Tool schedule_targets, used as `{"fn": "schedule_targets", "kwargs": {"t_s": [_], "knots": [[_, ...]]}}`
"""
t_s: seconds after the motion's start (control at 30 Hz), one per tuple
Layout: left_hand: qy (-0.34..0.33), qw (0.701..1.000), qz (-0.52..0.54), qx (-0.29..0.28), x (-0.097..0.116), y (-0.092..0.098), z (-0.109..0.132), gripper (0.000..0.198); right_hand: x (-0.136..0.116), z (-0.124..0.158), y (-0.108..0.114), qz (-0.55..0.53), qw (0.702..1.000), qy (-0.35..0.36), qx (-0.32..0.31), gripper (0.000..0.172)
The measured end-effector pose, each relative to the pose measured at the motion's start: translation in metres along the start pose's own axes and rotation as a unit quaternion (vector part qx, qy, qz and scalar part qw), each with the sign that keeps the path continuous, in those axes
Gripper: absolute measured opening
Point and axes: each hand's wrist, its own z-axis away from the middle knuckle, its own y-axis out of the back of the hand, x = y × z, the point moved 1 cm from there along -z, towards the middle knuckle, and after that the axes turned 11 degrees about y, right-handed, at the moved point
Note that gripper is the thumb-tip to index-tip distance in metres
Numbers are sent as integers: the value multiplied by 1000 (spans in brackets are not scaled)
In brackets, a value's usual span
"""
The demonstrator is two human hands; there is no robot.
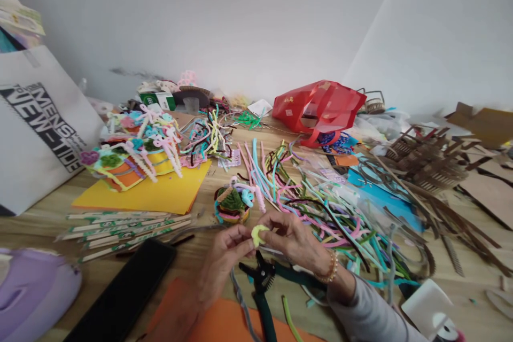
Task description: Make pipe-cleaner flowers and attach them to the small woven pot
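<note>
Nearest of all is an orange sheet (224, 320), cut off at the bottom edge and partly covered by the left forearm. Beside it a flat black device (124, 288) also runs out of view, as does a purple object (34, 294) I can't identify.

The left hand (226, 256) and right hand (294, 238) meet above the table, thumbs and fingers pinched closed on a small yellow fuzzy piece (258, 235); their fingertips hide some of it, so its full shape escapes me. Just below, green-handled pliers (264, 278) stand spread, one handle passing behind the right wrist. Beyond the fingers sits a small decorated basket (232, 206). The right hand blocks part of the tangled fuzzy stems (336, 224).
</note>
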Motion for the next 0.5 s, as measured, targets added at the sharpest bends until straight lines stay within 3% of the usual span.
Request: {"fn": "schedule_targets", "kwargs": {"t_s": [0.17,0.37,0.5], "knots": [[-79,983,-152,59,5,-1,6,11,0,1,-1,6,1000,-5,14,20],[-257,903,-317,132,4,-2,11,18,3,3,-6,36,999,11,40,14],[-306,869,-359,151,2,-2,11,20,6,4,-9,25,998,14,54,16]]}}
